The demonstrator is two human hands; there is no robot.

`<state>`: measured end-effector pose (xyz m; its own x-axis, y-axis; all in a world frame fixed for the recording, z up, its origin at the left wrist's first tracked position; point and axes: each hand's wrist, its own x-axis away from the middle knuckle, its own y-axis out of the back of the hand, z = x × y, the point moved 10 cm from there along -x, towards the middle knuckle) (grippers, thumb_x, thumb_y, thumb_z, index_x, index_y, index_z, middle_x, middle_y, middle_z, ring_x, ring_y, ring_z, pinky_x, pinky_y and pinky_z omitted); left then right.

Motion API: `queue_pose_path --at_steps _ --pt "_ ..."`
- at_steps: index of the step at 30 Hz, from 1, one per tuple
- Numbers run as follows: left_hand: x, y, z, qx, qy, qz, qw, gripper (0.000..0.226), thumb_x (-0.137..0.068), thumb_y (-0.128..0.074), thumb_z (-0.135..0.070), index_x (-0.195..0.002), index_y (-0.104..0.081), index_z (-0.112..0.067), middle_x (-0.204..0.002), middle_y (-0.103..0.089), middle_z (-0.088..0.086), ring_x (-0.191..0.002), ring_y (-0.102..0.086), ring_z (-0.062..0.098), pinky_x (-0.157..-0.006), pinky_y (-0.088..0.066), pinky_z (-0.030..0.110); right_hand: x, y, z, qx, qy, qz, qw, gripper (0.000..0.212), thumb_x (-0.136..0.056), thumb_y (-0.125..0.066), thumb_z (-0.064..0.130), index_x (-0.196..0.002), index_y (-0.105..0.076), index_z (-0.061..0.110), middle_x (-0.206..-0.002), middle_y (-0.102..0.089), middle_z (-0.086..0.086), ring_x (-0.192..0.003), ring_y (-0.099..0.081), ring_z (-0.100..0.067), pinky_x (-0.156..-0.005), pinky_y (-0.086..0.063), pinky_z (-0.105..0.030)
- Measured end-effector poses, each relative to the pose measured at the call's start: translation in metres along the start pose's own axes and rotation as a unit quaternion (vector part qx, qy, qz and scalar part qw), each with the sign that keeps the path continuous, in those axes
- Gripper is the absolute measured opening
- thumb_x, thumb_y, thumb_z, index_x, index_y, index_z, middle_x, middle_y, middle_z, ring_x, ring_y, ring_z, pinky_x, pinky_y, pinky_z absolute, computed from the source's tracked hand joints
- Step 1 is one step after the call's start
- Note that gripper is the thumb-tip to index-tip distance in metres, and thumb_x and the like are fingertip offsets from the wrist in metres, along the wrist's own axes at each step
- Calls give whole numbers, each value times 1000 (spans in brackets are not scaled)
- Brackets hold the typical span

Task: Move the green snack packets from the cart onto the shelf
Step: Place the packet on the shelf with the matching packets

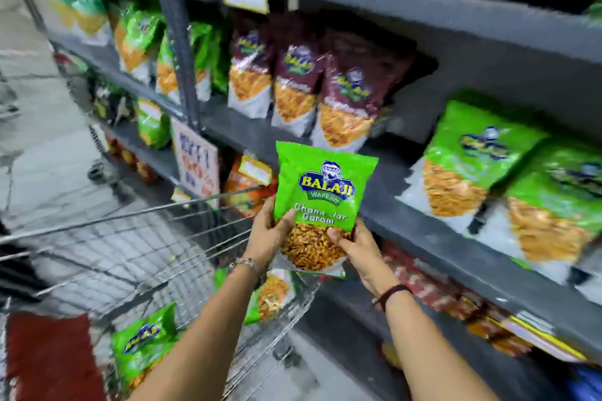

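Note:
A green snack packet is held upright in the middle of the head view, above the wire cart's right rim and just in front of the grey shelf. My left hand grips its lower left edge and my right hand grips its lower right corner. Two more green packets lie in the cart, one at the lower left and another under my left forearm. Green packets stand on the shelf at the right.
Maroon packets stand on the same shelf to the left of the green ones, with a gap between the two groups. Further green packets fill the left bay. A red seat flap sits at the cart's near end. Lower shelves hold orange and red packets.

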<state>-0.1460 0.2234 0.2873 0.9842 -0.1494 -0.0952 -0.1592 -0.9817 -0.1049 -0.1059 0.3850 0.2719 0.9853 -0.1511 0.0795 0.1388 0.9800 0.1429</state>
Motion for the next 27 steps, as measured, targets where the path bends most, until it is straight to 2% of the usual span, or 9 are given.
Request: queue_pose_path --at_steps 2,4,7,9,13,17,20,23,27 --pt "-3 -43 -17 -17 -28 40 999 27 -88 -48 4 -108 -49 -14 -92 -60 -8 -69 -60 -17 -64 -48 0 11 45 14 2 22 -54 998 38 -83 -60 2 -118 -46 8 -112 -58 -11 -87 -58 -4 -72 -49 -9" --pt "-6 -77 -24 -36 -46 72 996 27 -88 -48 4 -107 -50 -15 -94 -60 -5 -68 -58 -21 -66 -48 -1 19 81 21 11 29 -100 994 35 -83 -61 4 -115 -47 11 -109 -60 -13 -73 -58 6 -61 -49 -4" --pt "-13 -127 -28 -45 -57 110 991 30 -89 -48 3 -98 -53 -25 -94 -60 -5 -71 -58 -18 -70 -48 4 29 128 34 27 49 -162 985 42 -82 -61 3 -121 -45 5 -119 -59 -20 -98 -56 -16 -91 -47 -31" --pt "-25 -155 -31 -43 -62 122 990 28 -89 -48 2 -99 -53 -23 -93 -60 -4 -72 -58 -16 -71 -49 8 30 152 42 31 62 -192 979 46 -82 -61 2 -124 -43 6 -123 -58 -20 -109 -55 -24 -101 -42 -45" --pt "-66 -198 -33 -30 -68 130 989 26 -89 -48 0 -114 -50 -8 -92 -60 -8 -71 -59 -14 -62 -45 -3 11 190 55 65 87 -244 964 51 -82 -62 4 -128 -40 5 -129 -54 -18 -119 -51 -30 -106 -38 -47" --pt "-109 -218 -22 -27 -39 128 991 30 -91 -47 -2 -121 -46 -3 -106 -56 4 -91 -56 14 -75 -49 16 -30 211 52 142 55 -268 951 60 -82 -64 12 -133 -34 4 -136 -47 -17 -124 -45 -29 -104 -35 -34" --pt "-128 -226 -7 -54 -26 142 988 31 -91 -47 -2 -121 -43 -1 -104 -55 5 -89 -55 13 -74 -48 18 -48 218 36 158 33 -291 943 59 -82 -64 13 -132 -34 4 -134 -49 -18 -124 -45 -30 -91 -32 -21" --pt "-134 -225 2 -75 -34 138 987 32 -88 -51 -2 -119 -45 0 -104 -56 9 -96 -51 16 -83 -39 26 -49 220 27 143 48 -325 934 52 -80 -66 12 -126 -42 5 -126 -57 -16 -116 -52 -28 -79 -34 -14" --pt "-125 -201 4 -69 -40 96 992 31 -87 -53 -3 -118 -48 0 -104 -57 9 -95 -54 17 -71 -46 6 -26 217 27 91 76 -407 906 52 -77 -70 13 -121 -45 3 -123 -54 -20 -112 -53 -33 -97 -44 -44"
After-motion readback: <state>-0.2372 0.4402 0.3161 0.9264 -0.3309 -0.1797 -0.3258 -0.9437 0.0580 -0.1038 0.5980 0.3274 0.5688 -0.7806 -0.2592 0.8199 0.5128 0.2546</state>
